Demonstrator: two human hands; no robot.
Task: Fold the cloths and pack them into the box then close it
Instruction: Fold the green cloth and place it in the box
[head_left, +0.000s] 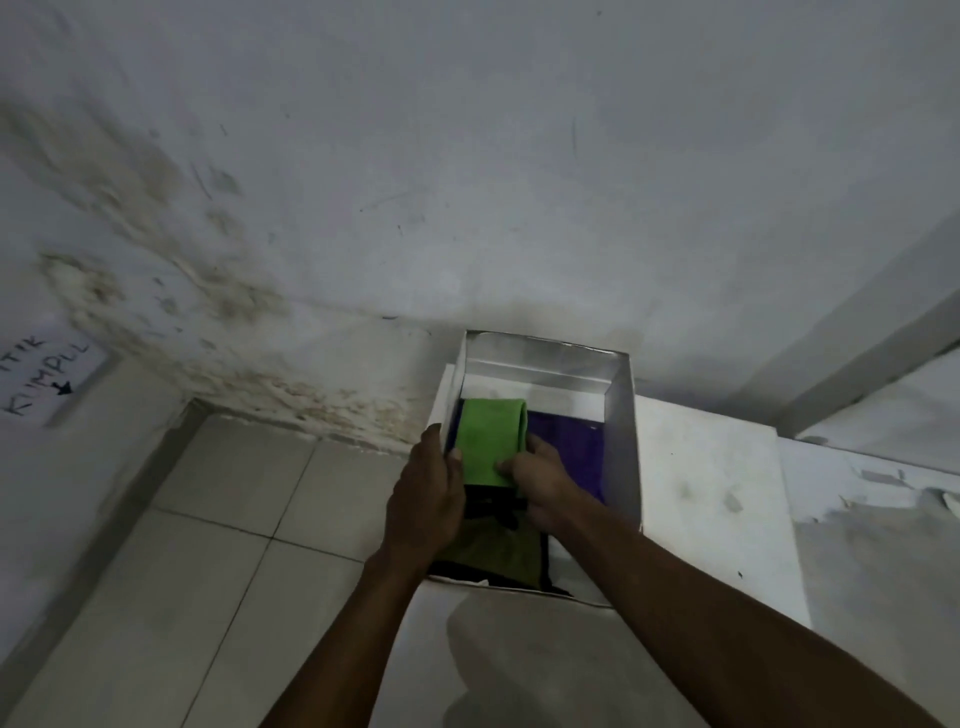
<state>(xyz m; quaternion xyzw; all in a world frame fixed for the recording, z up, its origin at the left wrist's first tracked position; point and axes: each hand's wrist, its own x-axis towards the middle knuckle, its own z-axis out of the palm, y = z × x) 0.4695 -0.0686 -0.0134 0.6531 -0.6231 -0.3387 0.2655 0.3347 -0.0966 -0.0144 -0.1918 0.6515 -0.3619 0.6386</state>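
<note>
Two hands are seen at the near end of an open white box (621, 441), which is set on a white table (717, 499) against a stained wall (467, 156). A folded green cloth (491, 441) is held inside the box, at its left side, with the rounded fold turned toward the far wall of the box. The left hand (428, 493) is laid against the left edge of the green cloth beside the box's left wall, fingers curled round that edge and the thumb tip shown on the cloth's face. The right hand (537, 480) is placed at the cloth's right edge, thumb pressed onto the green face and the remaining fingers curled down beside it; how far they wrap under cannot be told. A purple cloth (571, 447) is seen lying in the box, to the right of the green one and partly beneath it. Nearer than the green cloth, between the wrists, a darker olive cloth (493, 556) with black parts is seen; whether it lies inside the box or just in front of it cannot be told. Left of the box, pale floor tiles (234, 519) are visible, and further left a paper sign (52, 379) with handwriting and an arrow is fixed to the wall.
</note>
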